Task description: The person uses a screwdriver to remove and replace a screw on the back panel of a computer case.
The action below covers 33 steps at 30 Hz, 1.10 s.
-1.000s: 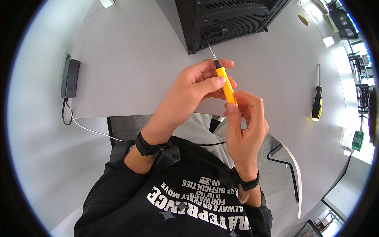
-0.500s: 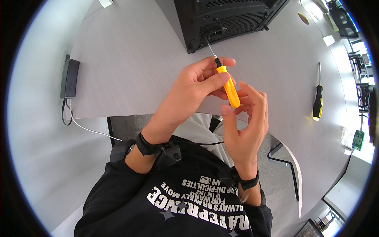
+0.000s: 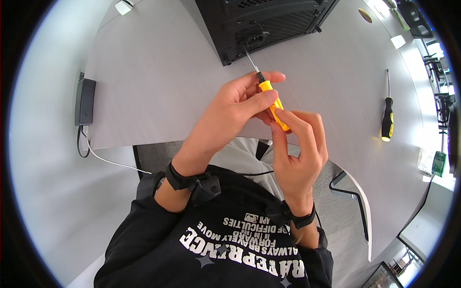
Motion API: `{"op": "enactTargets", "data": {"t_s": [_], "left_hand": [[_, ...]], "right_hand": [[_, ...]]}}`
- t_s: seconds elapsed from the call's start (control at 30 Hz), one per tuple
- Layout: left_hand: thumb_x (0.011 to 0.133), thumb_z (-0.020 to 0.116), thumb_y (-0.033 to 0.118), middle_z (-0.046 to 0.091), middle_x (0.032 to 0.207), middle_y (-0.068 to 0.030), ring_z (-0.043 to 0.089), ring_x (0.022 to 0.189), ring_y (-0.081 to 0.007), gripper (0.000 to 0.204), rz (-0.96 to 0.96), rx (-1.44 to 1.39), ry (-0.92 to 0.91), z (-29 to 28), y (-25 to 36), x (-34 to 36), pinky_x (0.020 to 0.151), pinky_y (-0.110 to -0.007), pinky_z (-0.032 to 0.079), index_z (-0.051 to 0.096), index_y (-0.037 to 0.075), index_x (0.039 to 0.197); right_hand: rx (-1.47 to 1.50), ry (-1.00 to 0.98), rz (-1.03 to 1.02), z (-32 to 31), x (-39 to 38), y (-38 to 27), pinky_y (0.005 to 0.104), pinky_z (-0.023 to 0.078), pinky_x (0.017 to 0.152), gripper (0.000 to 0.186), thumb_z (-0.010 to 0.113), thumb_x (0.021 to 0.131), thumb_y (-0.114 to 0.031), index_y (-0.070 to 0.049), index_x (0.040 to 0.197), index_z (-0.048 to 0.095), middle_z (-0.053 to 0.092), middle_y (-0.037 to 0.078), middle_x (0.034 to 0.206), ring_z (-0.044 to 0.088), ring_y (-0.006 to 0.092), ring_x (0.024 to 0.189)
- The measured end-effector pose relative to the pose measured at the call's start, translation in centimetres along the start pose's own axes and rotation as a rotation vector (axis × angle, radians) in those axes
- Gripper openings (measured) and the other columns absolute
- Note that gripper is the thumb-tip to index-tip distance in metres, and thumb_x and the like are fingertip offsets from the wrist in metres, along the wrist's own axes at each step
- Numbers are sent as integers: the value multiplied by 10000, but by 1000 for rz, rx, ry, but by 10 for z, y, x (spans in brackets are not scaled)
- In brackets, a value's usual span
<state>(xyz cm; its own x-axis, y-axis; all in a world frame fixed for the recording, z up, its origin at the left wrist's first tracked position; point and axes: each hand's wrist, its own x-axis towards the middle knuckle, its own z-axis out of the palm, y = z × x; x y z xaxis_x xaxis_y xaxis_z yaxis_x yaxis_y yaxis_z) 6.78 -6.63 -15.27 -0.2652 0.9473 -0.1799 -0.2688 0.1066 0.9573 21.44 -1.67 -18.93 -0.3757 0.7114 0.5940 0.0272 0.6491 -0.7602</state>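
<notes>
My left hand [image 3: 237, 108] is closed round a yellow-handled screwdriver [image 3: 266, 86], thumb across the handle. Its metal shaft points up-left to the lower rear panel of a black computer case [image 3: 269, 19], its tip at a small hole beside the power socket; whether it is inside, I cannot tell. My right hand [image 3: 302, 144] pinches the end of the yellow handle, index finger and thumb on it, the other fingers curled.
A second screwdriver [image 3: 387, 117], black and yellow, lies at the right of the curved pale desk [image 3: 144, 72]. A dark grey power box [image 3: 84, 101] with cables hangs at the left edge. A clear container [image 3: 425, 161] and a green carton [image 3: 438, 163] are at far right.
My right fingers loosened from the handle half a second ago and now press on it again, index finger further along it. The case appears slightly further left in view.
</notes>
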Motion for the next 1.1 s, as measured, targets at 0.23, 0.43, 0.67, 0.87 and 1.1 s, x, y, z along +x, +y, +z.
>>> {"op": "enactTargets", "data": {"t_s": [0.23, 0.43, 0.67, 0.87, 1.1], "left_hand": [[1050, 545, 183, 653, 996, -36, 635, 904, -115, 400, -27, 25, -31, 1, 8, 3, 849, -273, 535, 538, -26, 1390], [1058, 545, 234, 669, 1018, -54, 635, 884, -114, 421, -24, 19, -41, -5, 13, 4, 820, -261, 535, 541, -11, 1400], [1058, 552, 268, 683, 1025, -60, 623, 842, -95, 397, 44, 15, 122, -18, 27, -7, 716, -222, 509, 577, -7, 1343], [1050, 570, 262, 692, 960, -55, 606, 775, -71, 332, 80, -85, 175, -34, 27, -4, 672, -200, 490, 643, -4, 1235], [1049, 561, 231, 695, 870, -49, 603, 723, -69, 279, 121, 26, 240, -34, 32, -10, 633, -202, 485, 700, -9, 1072]], "right_hand": [[1, 13, 8, -2, 3, -1, 305, 498, 632, 283, 743, 786, 107, -18, 1038, 708, 634, 99, 906, 621, 218, 751], [16, 44, 64, -10, -4, 5, 282, 515, 659, 264, 715, 813, 116, 2, 1051, 703, 675, 129, 959, 647, 213, 784], [266, 174, 238, -11, -13, 2, 276, 559, 715, 197, 680, 889, 96, 55, 1081, 653, 680, 168, 994, 672, 185, 803], [268, 114, 181, -3, -21, 1, 264, 555, 699, 216, 687, 880, 103, 56, 1088, 658, 670, 165, 974, 675, 185, 782], [259, 96, 166, -9, -23, -2, 251, 531, 691, 230, 695, 872, 102, 46, 1094, 677, 670, 156, 945, 667, 181, 767]]}}
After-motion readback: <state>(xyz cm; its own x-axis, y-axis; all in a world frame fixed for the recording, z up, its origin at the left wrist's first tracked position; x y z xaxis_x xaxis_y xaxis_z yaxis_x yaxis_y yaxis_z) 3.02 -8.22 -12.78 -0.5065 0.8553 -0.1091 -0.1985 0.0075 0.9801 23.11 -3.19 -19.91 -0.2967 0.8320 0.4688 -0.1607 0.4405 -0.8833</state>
